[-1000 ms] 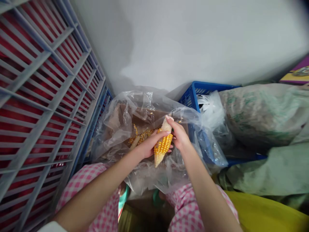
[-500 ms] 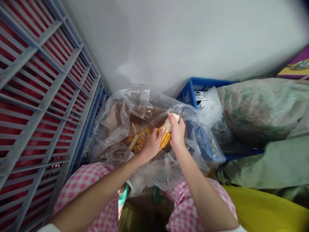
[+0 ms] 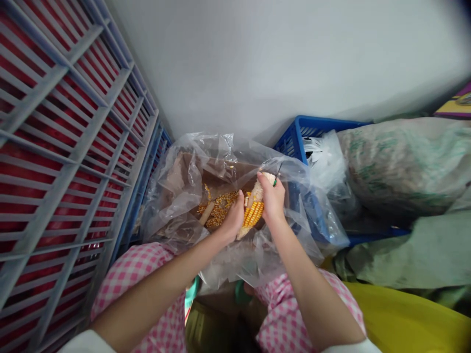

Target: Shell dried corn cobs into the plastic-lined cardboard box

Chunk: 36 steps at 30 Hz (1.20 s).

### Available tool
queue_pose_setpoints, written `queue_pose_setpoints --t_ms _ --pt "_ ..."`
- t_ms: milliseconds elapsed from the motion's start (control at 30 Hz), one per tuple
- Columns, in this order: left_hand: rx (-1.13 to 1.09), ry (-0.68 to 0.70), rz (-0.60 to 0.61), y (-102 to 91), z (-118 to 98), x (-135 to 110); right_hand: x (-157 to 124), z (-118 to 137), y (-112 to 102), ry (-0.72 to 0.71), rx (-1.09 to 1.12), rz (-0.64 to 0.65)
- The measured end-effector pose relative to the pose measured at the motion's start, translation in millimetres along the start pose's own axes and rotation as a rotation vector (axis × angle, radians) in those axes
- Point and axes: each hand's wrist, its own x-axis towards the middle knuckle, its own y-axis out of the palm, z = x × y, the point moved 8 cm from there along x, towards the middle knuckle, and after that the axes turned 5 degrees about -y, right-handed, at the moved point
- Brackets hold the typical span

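Observation:
A partly shelled ear of corn (image 3: 253, 212) is tilted over the lined box, bare pale cob at its upper end and yellow kernels lower down. My right hand (image 3: 273, 196) is closed around the bare upper part. A thin dark spike with a green part (image 3: 275, 182) sticks out by that hand; its kind is unclear. My left hand (image 3: 234, 218) lies against the ear's lower left side, thumb raised off the kernels, other fingers mostly hidden. Loose corn kernels (image 3: 220, 211) and a bare cob (image 3: 207, 214) lie in the box, left of my hands.
Clear plastic sheeting (image 3: 172, 196) lines the cardboard box (image 3: 213, 171). A slatted crate (image 3: 73, 147) rises at the left. To the right stand a blue basket (image 3: 300, 128) with white plastic bags (image 3: 326, 159) and a stuffed sack (image 3: 401, 166). Yellow material (image 3: 397, 318) lies at lower right.
My left thumb has lifted from the kernels and moved slightly left, showing more of the ear. My right hand keeps its hold. The whole view has shifted slightly.

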Motion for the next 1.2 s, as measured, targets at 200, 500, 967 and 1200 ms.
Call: queue_pose_setpoints --t_ms 200,500,967,1200 --pt "0.299 0.19 0.038 7.7 -19.0 -15.1 8.7 15.8 -9.8 0.036 0.062 -0.068" --pt "0.629 0.354 -0.161 -0.1 -25.6 -18.3 8.9 7.5 -10.5 0.091 0.123 -0.099" --pt "0.589 0.319 -0.092 5.8 -43.5 -19.8 7.3 13.2 -11.2 0.07 0.12 -0.115" --pt "1.049 0.447 -0.197 7.4 -46.0 -20.9 8.3 10.5 -5.4 -0.002 0.027 -0.121"
